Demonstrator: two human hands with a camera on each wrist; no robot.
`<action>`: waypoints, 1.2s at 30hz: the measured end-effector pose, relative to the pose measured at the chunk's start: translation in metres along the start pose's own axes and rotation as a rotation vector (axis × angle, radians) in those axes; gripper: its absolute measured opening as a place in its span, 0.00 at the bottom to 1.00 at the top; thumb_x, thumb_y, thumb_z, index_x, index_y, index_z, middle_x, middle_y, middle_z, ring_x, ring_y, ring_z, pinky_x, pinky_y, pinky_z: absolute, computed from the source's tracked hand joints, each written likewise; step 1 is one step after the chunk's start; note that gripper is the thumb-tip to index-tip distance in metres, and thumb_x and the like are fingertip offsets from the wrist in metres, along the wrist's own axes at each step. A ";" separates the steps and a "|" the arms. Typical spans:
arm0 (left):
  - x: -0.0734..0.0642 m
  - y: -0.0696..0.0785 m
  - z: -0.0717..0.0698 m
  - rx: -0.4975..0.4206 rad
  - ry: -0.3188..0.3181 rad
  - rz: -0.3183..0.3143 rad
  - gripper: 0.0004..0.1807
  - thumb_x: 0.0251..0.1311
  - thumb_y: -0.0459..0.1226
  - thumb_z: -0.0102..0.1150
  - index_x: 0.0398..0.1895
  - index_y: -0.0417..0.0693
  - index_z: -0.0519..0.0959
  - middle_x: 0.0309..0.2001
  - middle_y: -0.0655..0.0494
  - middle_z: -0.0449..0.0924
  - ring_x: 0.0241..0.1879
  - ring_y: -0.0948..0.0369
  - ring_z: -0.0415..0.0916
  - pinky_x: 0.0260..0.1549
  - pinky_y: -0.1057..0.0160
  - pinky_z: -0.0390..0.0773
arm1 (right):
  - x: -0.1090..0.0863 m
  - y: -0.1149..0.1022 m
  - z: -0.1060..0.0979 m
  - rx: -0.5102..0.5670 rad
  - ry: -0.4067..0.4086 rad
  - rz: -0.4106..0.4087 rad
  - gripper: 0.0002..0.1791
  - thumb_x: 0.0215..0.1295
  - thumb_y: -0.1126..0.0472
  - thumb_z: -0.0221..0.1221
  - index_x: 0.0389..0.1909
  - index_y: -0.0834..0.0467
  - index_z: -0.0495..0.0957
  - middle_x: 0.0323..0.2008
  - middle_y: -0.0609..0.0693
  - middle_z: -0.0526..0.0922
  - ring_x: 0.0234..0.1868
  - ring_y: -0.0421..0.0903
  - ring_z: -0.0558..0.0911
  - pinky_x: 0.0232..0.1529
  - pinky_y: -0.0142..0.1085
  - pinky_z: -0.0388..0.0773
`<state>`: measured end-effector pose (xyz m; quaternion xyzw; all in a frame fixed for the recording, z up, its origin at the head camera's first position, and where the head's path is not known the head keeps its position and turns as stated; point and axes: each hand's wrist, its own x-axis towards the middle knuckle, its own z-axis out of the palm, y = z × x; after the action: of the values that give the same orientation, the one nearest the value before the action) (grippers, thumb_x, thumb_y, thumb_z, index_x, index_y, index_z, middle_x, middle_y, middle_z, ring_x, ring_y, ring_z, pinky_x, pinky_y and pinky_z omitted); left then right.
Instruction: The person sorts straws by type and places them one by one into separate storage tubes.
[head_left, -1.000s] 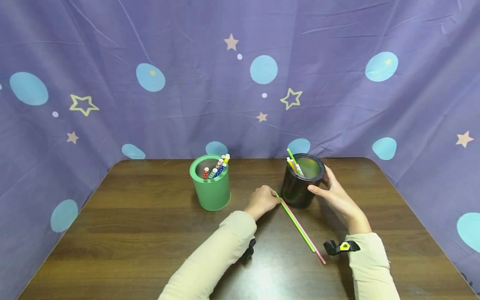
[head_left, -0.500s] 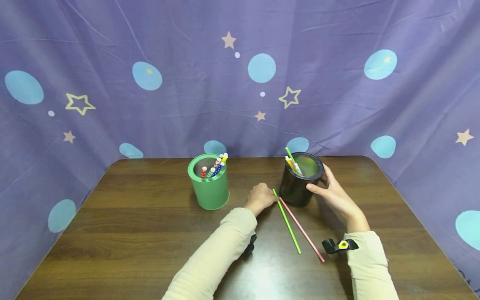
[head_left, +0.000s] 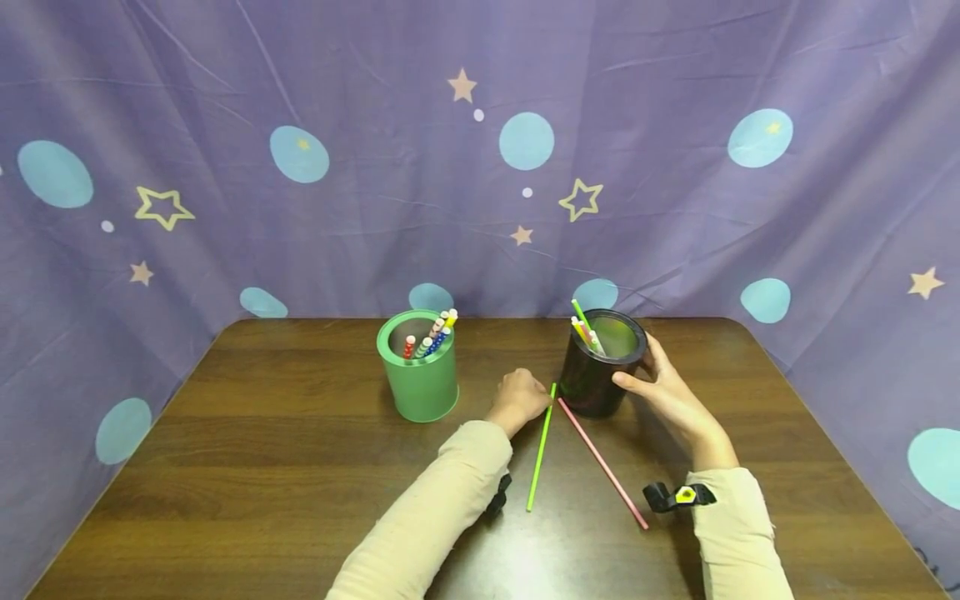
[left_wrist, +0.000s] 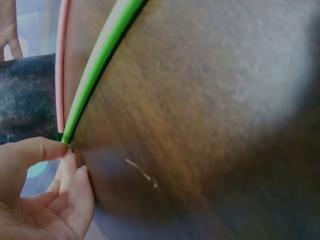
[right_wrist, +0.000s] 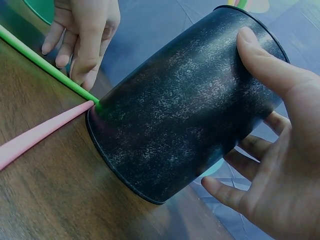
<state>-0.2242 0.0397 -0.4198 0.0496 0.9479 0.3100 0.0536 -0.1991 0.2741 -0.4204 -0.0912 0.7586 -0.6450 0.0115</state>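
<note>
My left hand (head_left: 520, 400) pinches the far end of a thin green straw (head_left: 540, 454) between thumb and forefinger; the left wrist view shows the thumb (left_wrist: 42, 149) on its tip. The rest of the straw lies along the table toward me. A pink straw (head_left: 603, 463) lies slanted to the right of it, untouched. My right hand (head_left: 671, 400) grips the right side of an upright black can (head_left: 591, 385), thumb in front and fingers behind. Several straws (head_left: 587, 332), green, yellow and pink among them, lean inside its left rim.
A green can (head_left: 423, 390) stands at the left with several patterned, white-ended straws (head_left: 435, 335) in it. Everything rests on a brown wooden table (head_left: 247, 467), and a purple curtain (head_left: 360, 208) hangs behind its back edge.
The green straw's near end has swung left, away from the pink straw it lay beside, while my left hand stayed at its far end. The right hand and black can have kept their places.
</note>
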 end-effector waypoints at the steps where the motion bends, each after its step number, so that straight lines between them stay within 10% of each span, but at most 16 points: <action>1: -0.001 0.000 0.000 0.003 -0.002 0.003 0.03 0.51 0.39 0.68 0.28 0.51 0.88 0.38 0.53 0.87 0.47 0.46 0.81 0.43 0.53 0.80 | 0.000 0.000 0.000 -0.001 0.000 0.001 0.44 0.69 0.63 0.61 0.78 0.48 0.45 0.72 0.57 0.58 0.70 0.50 0.58 0.66 0.49 0.58; 30: -0.004 0.001 -0.005 0.013 -0.056 0.071 0.10 0.54 0.38 0.69 0.39 0.47 0.89 0.43 0.52 0.87 0.49 0.49 0.81 0.48 0.56 0.77 | 0.002 0.000 0.000 -0.020 -0.004 -0.008 0.45 0.68 0.63 0.62 0.78 0.52 0.44 0.73 0.60 0.55 0.73 0.54 0.54 0.68 0.52 0.55; 36: 0.004 -0.007 -0.006 -0.219 -0.176 0.049 0.11 0.57 0.31 0.64 0.42 0.38 0.86 0.23 0.52 0.82 0.23 0.58 0.81 0.26 0.67 0.82 | 0.001 0.000 -0.001 -0.026 0.000 -0.004 0.45 0.68 0.63 0.61 0.78 0.51 0.44 0.73 0.59 0.56 0.72 0.52 0.56 0.65 0.44 0.60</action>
<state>-0.2295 0.0312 -0.4193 0.0936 0.8987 0.4070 0.1338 -0.1999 0.2747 -0.4206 -0.0929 0.7667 -0.6351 0.0091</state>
